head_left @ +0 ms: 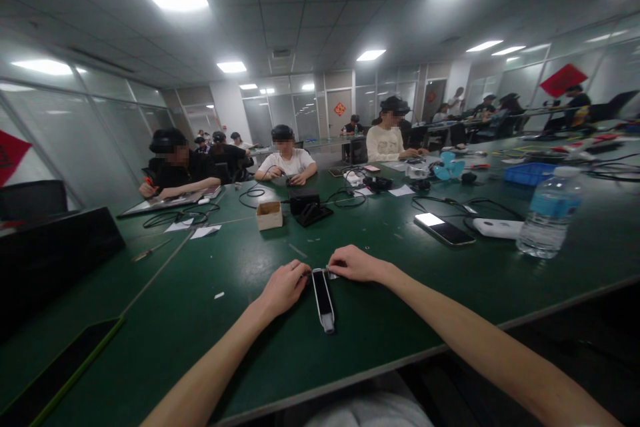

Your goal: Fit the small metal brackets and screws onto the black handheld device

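Note:
A narrow device (pixel 323 300) with a dark face and a pale frame lies on the green table, its tapered end toward me. My left hand (pixel 286 288) rests at its upper left edge, fingers bent together; whatever is between them is hidden. On the other side of its top end, my right hand (pixel 354 263) has thumb and fingertips pinched low over the table. A small pale scrap (pixel 333 275) shows just under those fingertips, too small to name.
A phone (pixel 444 229), a white case (pixel 497 228) and a water bottle (pixel 550 213) stand to the right. Ahead are an open cardboard box (pixel 269 215), a black device (pixel 307 205) and cables. Coworkers sit across the table. A green-edged panel (pixel 65 373) lies at left.

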`<action>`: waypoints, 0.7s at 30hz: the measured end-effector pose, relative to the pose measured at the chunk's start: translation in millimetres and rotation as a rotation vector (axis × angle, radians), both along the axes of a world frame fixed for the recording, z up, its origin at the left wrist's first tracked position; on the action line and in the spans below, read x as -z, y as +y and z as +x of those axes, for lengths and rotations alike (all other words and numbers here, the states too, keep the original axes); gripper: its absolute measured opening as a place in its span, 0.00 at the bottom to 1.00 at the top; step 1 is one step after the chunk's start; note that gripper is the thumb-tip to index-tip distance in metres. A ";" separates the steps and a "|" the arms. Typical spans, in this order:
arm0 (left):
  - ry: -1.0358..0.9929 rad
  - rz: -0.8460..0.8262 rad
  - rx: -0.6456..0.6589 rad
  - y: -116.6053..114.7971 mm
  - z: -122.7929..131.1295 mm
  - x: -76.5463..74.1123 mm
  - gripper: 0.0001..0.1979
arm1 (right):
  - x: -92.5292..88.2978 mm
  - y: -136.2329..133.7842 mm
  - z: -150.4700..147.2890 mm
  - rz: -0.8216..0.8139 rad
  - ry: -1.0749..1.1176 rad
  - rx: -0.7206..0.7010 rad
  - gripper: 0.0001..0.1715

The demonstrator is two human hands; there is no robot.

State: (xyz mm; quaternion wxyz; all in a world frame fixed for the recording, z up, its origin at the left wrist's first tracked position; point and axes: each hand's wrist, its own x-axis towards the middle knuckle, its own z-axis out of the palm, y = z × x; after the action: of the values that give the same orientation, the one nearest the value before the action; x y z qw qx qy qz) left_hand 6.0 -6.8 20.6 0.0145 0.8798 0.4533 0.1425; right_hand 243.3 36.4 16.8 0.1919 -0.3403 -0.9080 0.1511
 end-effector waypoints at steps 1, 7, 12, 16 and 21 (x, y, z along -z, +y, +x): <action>-0.001 0.001 0.002 0.0 -0.1 0.1 0.11 | -0.8 -0.4 0.4 -0.014 0.000 0.004 0.12; 0.003 -0.011 -0.004 -0.5 0.3 -0.8 0.11 | -3.1 -0.2 3.3 -0.087 -0.014 0.026 0.11; 0.004 -0.011 0.008 0.5 1.1 -0.7 0.11 | -1.1 2.8 4.8 -0.117 -0.020 0.066 0.12; 0.000 -0.006 0.008 1.2 1.1 -0.2 0.12 | -1.0 3.1 4.6 -0.102 -0.008 0.076 0.11; 0.005 -0.021 -0.001 0.7 0.8 -0.3 0.12 | 0.3 3.6 3.1 -0.044 0.044 0.052 0.09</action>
State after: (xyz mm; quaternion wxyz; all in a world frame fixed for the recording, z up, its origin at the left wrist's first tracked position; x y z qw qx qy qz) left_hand 6.8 -6.0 20.9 0.0224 0.8798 0.4551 0.1354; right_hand 246.4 39.9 16.5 0.2081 -0.3647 -0.8909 0.1731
